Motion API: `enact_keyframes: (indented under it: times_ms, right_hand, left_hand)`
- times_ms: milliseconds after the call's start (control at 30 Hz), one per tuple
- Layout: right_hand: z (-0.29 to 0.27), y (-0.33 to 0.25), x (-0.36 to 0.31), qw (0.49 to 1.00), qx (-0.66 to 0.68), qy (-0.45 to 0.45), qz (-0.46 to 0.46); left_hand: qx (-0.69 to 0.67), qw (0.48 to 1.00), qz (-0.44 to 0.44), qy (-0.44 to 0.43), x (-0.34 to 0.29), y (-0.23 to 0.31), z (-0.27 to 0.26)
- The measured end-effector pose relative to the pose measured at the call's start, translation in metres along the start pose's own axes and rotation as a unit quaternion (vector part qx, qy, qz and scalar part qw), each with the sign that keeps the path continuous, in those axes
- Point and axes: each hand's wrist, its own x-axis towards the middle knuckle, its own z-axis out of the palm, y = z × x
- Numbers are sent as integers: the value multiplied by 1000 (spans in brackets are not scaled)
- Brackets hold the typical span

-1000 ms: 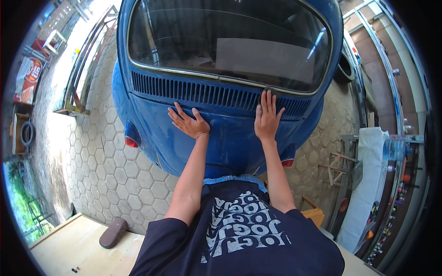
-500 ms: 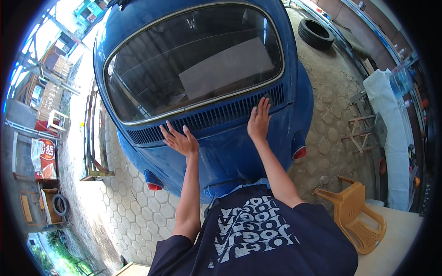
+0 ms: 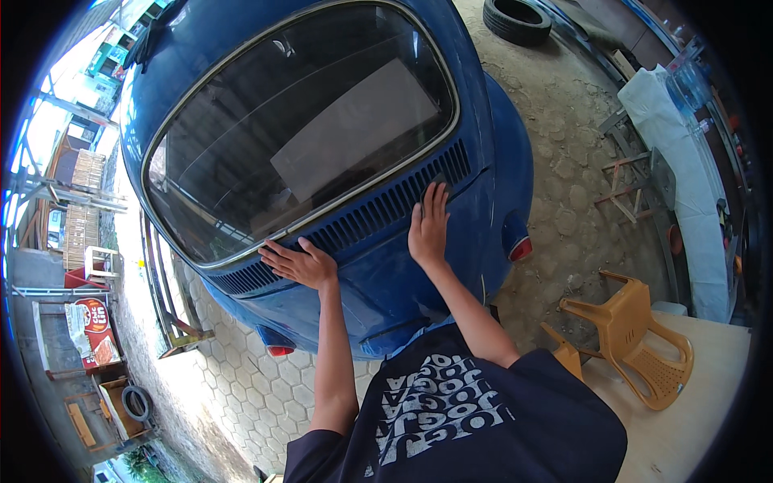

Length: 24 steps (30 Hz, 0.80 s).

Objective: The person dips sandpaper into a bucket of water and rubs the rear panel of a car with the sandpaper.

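Observation:
Before me is the back of a blue rounded car (image 3: 378,302), with a large rear window (image 3: 241,161) and a row of black air vent slots (image 3: 366,221) under it. My left hand (image 3: 302,264) lies over the vents near the window's lower edge, palm down with its fingers spread. Farther right, my right hand (image 3: 428,229) rests at the right part of the vents, fingers stretched out. A small dark patch shows past its fingertips; whether it is a separate thing or shadow I cannot tell. Neither hand visibly grips anything. A pale sheet shows through the glass.
A tyre (image 3: 517,21) lies on the ground at the far right. A tan plastic chair (image 3: 632,334) stands near right, beside a table under a white cloth (image 3: 676,173). Hexagonal paving (image 3: 250,386) runs at left, with a wooden bench frame (image 3: 165,282) by the car.
The view has turned, so the car appears more tilted and farther left. My left hand has turned, its fingers pointing more leftward. My right hand stays by the vents, lower in view.

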Motion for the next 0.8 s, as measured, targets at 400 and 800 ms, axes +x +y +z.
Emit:
enact_keyframes:
  times_ms: [400,800]
  right_hand:
    - [-21,11,30,998,59,1,-15]
    - [-28,0,44,998,12,20,-62]
  left_hand:
    - [-6,1000,9,10,3,-2,-3]
    - [1,999,22,32,1,-3,-4]
